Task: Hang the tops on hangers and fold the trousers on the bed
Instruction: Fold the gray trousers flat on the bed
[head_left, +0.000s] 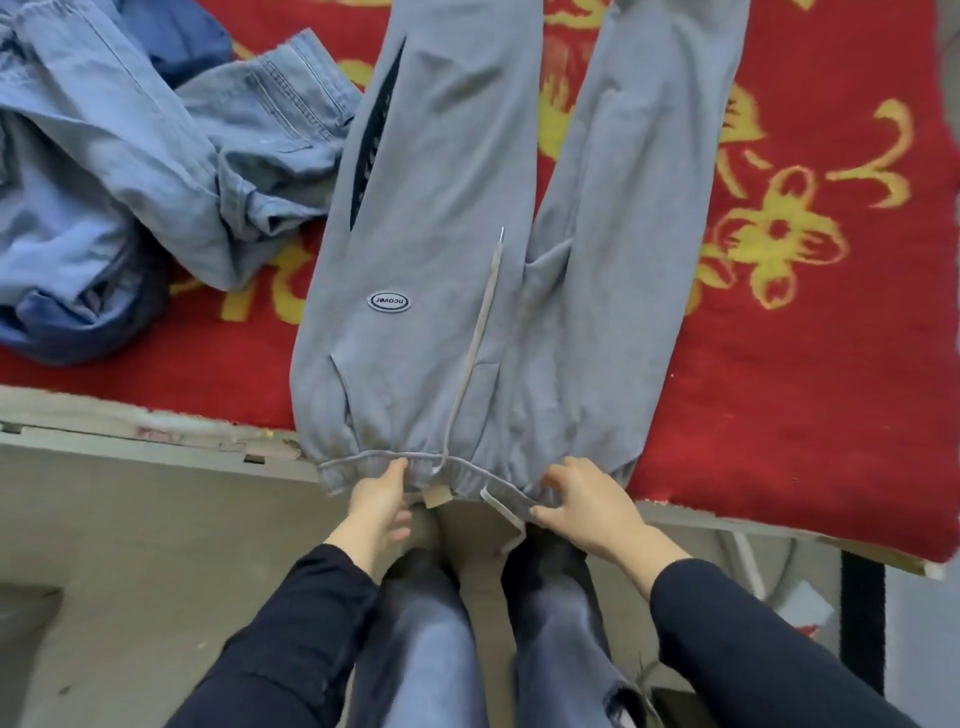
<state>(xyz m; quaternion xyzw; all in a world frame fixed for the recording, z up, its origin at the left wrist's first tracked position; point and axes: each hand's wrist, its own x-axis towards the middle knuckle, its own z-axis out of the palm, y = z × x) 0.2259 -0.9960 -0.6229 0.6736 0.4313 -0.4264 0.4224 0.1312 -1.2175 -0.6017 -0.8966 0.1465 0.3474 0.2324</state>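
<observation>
Grey sweat trousers (447, 208) lie spread flat on the bed, legs pointing away from me, the elastic waistband at the bed's near edge. A drawstring runs up the front and a small oval badge sits on the left leg. My left hand (376, 506) pinches the waistband near its middle. Further right, my right hand (584, 501) grips the same waistband with curled fingers. A second drawstring end hangs down between my hands.
A crumpled pile of blue denim clothes (130, 171) lies on the bed to the left. The red blanket (810, 322) with yellow flowers covers the bed. The bed's pale frame edge (156, 441) runs along the front. My legs stand right against it.
</observation>
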